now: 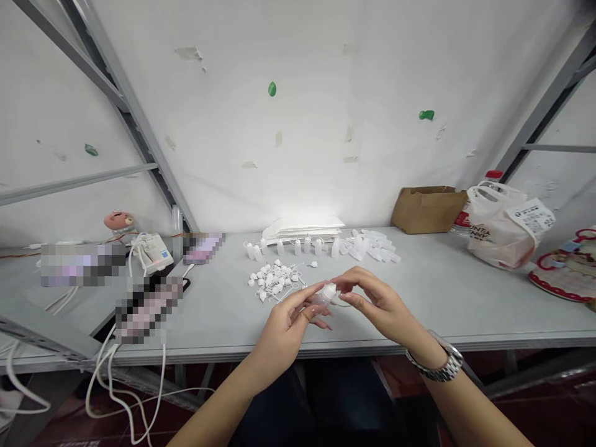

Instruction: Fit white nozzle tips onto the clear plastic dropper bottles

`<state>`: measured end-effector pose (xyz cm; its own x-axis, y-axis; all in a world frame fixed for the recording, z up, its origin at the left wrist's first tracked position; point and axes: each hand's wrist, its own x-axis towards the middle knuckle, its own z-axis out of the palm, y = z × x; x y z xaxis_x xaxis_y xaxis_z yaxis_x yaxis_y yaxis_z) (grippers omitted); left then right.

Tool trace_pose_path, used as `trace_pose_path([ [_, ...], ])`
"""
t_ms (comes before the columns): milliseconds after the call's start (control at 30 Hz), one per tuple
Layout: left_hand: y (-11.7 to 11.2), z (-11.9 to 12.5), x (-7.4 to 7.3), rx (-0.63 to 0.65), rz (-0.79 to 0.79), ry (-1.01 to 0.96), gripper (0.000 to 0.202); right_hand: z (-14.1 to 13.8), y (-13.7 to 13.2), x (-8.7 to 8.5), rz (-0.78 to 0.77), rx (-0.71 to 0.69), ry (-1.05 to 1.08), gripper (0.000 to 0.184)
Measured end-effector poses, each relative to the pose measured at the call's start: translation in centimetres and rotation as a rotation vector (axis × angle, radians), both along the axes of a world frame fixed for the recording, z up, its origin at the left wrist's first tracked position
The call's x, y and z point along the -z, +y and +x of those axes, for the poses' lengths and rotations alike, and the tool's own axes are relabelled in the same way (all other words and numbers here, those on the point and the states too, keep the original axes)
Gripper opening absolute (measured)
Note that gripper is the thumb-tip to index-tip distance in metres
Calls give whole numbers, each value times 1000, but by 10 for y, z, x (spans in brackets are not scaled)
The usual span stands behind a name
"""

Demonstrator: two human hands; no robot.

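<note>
My left hand [285, 328] is closed around a small translucent squeeze bottle [320, 299], tilted just above the table's front part. On its top sits a white cap [329, 290], with a thin strap or tube at its side. My right hand [379, 304] has thumb and fingertips bent at this cap. A pile of white caps [274, 278] with thin stems lies beyond my left hand, and a single cap [313, 264] lies apart from it. Several capped bottles [298, 248] stand upright in a row behind. Right of them, a heap of uncapped bottles [372, 245] lies on its side.
White sheets [302, 228] are stacked against the wall. A brown cardboard box [428, 210], a plastic bag [500, 226] and a patterned item [565, 273] occupy the grey table's [447, 292] right. Leftward are blurred phone-like devices [151, 310], a white power unit [156, 254] and hanging cables [112, 385].
</note>
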<state>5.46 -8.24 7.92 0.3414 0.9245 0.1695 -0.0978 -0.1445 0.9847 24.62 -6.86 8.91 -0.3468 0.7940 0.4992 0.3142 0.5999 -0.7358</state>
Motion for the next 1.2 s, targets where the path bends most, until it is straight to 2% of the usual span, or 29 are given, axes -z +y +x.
trace_pose_path([
  [100,2,1,-3,-4,-62,-72,39,0,4,1,-67,59,67,16],
  [233,4,0,-7,-16,-102,-100,40,-1,1,0,-294,2,50,17],
  [300,5,0,-7,-25,-95,-104,39,-3,-2,-2,-329,0,21,18],
  [433,4,1,-4,-73,-69,-102,37,-5,-11,-7,-247,70,-29,21],
  [567,0,3,-3,-148,-21,-62,33,-8,-18,-9,-111,140,-43,15],
  [700,-2,5,-3,-206,-25,-69,29,-11,-25,-7,36,138,-115,12],
  [833,-1,5,-1,-207,-71,-117,27,-13,-30,-7,161,125,-140,11],
  [1033,0,7,5,-205,-90,-172,27,-16,-36,-11,214,108,-114,12],
  [1200,-4,9,1,-213,-90,-137,28,-18,-42,-11,224,102,-127,13],
])
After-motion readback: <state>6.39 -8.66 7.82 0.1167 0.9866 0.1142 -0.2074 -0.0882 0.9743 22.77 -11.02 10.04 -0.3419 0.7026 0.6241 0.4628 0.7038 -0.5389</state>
